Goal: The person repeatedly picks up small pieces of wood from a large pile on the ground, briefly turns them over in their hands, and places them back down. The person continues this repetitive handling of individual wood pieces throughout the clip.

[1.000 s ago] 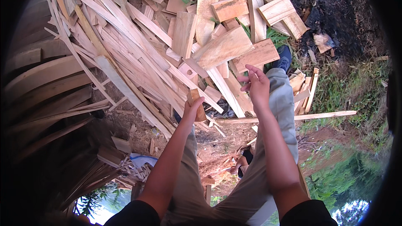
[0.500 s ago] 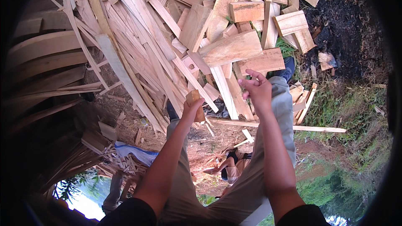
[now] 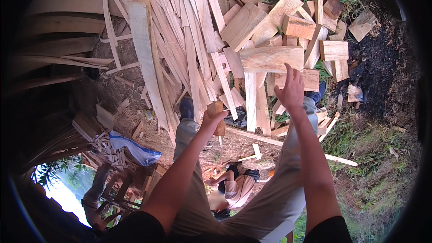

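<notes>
in left hand (image 3: 212, 119), wooden block (image 3: 215, 107); right hand (image 3: 292, 92) apart

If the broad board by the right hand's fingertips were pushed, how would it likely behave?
The broad board looks like solid wood, so it should stay stiff. Since it overlaps a pale strip, it may rock or slide rather than sit firm. Its flat face makes rolling unlikely.
</notes>
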The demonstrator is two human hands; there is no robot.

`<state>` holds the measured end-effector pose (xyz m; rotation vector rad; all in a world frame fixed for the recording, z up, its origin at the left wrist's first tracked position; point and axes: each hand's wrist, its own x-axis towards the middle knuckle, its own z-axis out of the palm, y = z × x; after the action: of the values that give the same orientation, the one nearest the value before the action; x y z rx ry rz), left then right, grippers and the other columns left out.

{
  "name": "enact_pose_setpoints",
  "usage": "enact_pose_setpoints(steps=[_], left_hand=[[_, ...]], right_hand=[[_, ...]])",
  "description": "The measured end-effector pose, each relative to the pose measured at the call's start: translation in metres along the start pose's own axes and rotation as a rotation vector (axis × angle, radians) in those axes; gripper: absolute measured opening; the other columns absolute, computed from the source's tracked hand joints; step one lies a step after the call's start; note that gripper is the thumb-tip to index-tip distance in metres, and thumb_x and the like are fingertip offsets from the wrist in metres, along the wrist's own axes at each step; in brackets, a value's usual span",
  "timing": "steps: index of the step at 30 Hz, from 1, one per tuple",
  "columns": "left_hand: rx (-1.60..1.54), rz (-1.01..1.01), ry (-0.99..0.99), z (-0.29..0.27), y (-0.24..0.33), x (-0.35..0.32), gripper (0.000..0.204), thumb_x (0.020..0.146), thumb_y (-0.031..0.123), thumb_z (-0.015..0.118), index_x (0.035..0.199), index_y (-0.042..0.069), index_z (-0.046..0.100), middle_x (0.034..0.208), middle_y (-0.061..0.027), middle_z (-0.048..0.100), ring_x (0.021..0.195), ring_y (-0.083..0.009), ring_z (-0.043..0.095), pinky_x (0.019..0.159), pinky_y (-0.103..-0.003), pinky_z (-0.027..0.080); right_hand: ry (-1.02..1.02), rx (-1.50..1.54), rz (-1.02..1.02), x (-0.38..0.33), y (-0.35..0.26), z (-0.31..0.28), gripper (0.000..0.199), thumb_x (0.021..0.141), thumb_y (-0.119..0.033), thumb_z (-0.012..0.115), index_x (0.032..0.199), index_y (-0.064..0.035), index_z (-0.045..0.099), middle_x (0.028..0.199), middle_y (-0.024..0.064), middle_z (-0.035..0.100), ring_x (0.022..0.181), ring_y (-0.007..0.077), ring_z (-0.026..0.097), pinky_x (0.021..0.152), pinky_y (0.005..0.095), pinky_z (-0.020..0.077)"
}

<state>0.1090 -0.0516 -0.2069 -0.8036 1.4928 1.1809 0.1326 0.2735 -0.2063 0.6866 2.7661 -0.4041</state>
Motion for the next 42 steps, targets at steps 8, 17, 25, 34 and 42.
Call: enact_pose_setpoints(steps=[8, 17, 25, 34, 42], left_hand=[[0.003, 0.017, 0.098, -0.055, -0.013, 0.001, 0.080, 0.079, 0.051, 0.079, 0.133, 0.003, 0.046, 0.116, -0.0066, 0.057, 0.104, -0.0145, 0.059, 0.092, -0.029, 0.045], [0.143, -0.043, 0.146, -0.071, 0.000, -0.013, 0.081, 0.078, 0.053, 0.079, 0.135, 0.003, 0.050, 0.121, -0.0079, 0.059, 0.111, -0.0161, 0.059, 0.096, -0.031, 0.045], [0.120, 0.053, 0.043, -0.035, 0.018, -0.007, 0.075, 0.084, 0.050, 0.075, 0.136, 0.003, 0.048, 0.122, -0.0082, 0.056, 0.113, -0.0169, 0.056, 0.100, -0.032, 0.042], [0.064, -0.002, -0.017, -0.011, 0.015, -0.013, 0.087, 0.074, 0.039, 0.088, 0.131, -0.005, 0.038, 0.117, -0.0119, 0.057, 0.103, -0.0176, 0.061, 0.088, -0.031, 0.051], [0.142, 0.000, 0.039, -0.047, -0.018, -0.004, 0.079, 0.080, 0.047, 0.080, 0.135, 0.002, 0.046, 0.115, -0.0066, 0.059, 0.105, -0.0142, 0.059, 0.092, -0.030, 0.046]], right_hand=[[-0.537, -0.833, -0.552, 0.123, -0.007, 0.027, 0.125, 0.072, -0.033, 0.084, 0.161, -0.0321, -0.004, 0.164, 0.0137, 0.021, 0.150, 0.0319, 0.026, 0.121, 0.0542, 0.0222], [-0.118, -0.868, -0.472, 0.084, 0.019, 0.070, 0.108, 0.083, -0.026, 0.073, 0.162, -0.0301, -0.001, 0.145, 0.0093, 0.039, 0.138, 0.0290, 0.037, 0.115, 0.0584, 0.0268], [-0.145, -0.850, -0.484, 0.086, 0.041, 0.049, 0.107, 0.082, -0.019, 0.072, 0.161, -0.0350, 0.002, 0.152, 0.0115, 0.034, 0.140, 0.0311, 0.035, 0.114, 0.0603, 0.0304], [0.401, -0.668, 0.200, 0.077, 0.115, -0.081, 0.096, 0.084, -0.001, 0.061, 0.161, -0.0339, 0.013, 0.154, 0.0212, 0.033, 0.145, 0.0415, 0.031, 0.111, 0.0644, 0.0325], [-0.031, 0.425, 0.148, 0.026, 0.003, 0.082, 0.022, 0.086, -0.014, 0.066, 0.107, -0.0073, 0.069, 0.098, 0.0182, 0.069, 0.081, 0.0339, 0.070, 0.075, 0.0447, 0.0557]])
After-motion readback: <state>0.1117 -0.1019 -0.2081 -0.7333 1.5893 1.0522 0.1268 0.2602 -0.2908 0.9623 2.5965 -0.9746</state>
